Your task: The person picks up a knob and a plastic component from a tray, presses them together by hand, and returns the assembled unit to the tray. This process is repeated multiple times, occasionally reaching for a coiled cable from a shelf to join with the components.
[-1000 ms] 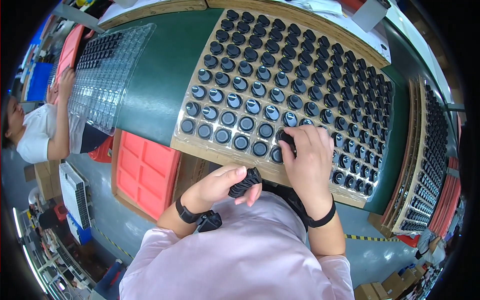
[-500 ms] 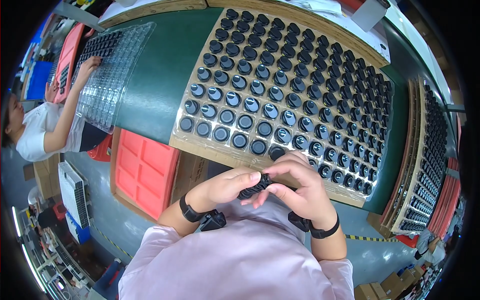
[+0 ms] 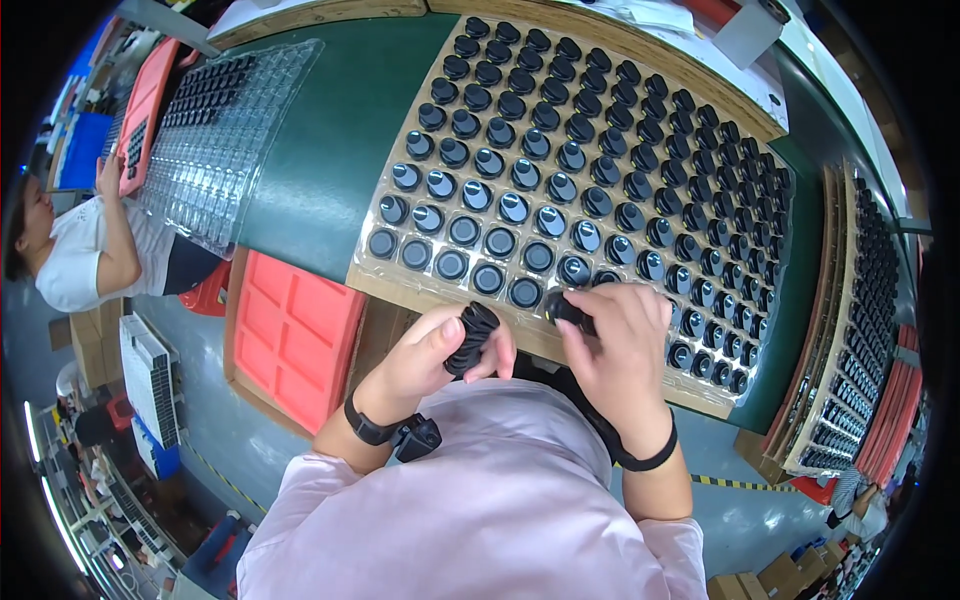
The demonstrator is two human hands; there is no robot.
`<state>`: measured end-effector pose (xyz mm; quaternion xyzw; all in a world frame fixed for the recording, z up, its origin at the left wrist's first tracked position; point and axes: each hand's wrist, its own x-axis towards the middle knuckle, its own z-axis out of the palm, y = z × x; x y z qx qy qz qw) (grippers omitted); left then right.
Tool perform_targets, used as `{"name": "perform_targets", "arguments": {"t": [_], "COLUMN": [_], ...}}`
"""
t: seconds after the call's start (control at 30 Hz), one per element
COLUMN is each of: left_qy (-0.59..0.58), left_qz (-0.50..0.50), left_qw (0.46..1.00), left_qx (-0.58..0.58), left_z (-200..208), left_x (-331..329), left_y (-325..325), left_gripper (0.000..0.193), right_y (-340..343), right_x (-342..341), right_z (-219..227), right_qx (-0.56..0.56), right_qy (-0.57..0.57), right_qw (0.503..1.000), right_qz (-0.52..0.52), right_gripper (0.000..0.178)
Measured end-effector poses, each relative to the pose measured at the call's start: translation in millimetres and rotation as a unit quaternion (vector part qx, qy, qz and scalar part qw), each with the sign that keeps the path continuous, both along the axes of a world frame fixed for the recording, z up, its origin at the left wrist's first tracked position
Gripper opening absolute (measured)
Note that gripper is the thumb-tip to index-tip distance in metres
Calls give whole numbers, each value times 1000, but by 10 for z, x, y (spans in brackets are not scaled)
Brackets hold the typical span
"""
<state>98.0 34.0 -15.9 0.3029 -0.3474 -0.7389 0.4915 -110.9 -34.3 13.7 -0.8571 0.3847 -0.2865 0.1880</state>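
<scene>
A clear blister tray [image 3: 455, 292] on the green table holds rows of black round parts. Many have shiny, lens-like tops; several at the near left show flat, matt, ring-edged faces. In front of the tray's near edge, my left hand [image 3: 425, 350] is closed around a bunch of black ribbed, ring-like pieces [image 3: 473, 338]. Whether these are separate rings stacked together I cannot tell. My right hand [image 3: 625, 345] reaches over the near row, its thumb and fingers pinching a black round part [image 3: 566, 308] at the tray's near edge. My right fingers hide some neighbouring parts.
At left on the same table lies another clear tray [image 3: 215, 190], partly filled with black parts, beside a co-worker [image 3: 85, 240]. A red compartment tray [image 3: 295, 340] sits in a box below the table edge. More filled trays [image 3: 850, 340] lean at right.
My hands have moved apart. The right has left the ribbed bunch and gone to a round part at the tray edge; the left keeps the bunch, shifted left. The co-worker's raised arm has drawn back.
</scene>
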Motion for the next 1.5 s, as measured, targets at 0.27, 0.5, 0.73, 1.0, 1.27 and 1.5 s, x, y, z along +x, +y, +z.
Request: {"name": "perform_targets", "arguments": {"t": [0.27,0.5,0.73,1.0,1.27,1.5], "left_qy": [-112,-145,-151,-282,-278,-279], "left_qz": [45,48,141,134,129,119], "left_qw": [993,988,967,913,918,914], "left_qx": [3,-31,-145,-264,-250,-270], "left_z": [315,308,275,368,376,410], "left_x": [-176,-251,-359,-338,-350,-328], "left_y": [-60,-96,-141,-134,-103,-142], "left_gripper": [40,41,44,44,45,44], "right_y": [47,52,173,137,203,175], "right_x": [-67,-139,-161,-74,-11,-10], "right_z": [251,156,190,134,73,118], "right_qx": [76,82,392,133,254,236], "right_qy": [-144,-201,-511,-266,-402,-350], "right_qw": [982,969,765,951,878,903], "right_qz": [97,120,-10,86,59,84], "right_gripper": [28,27,25,29,22,16]}}
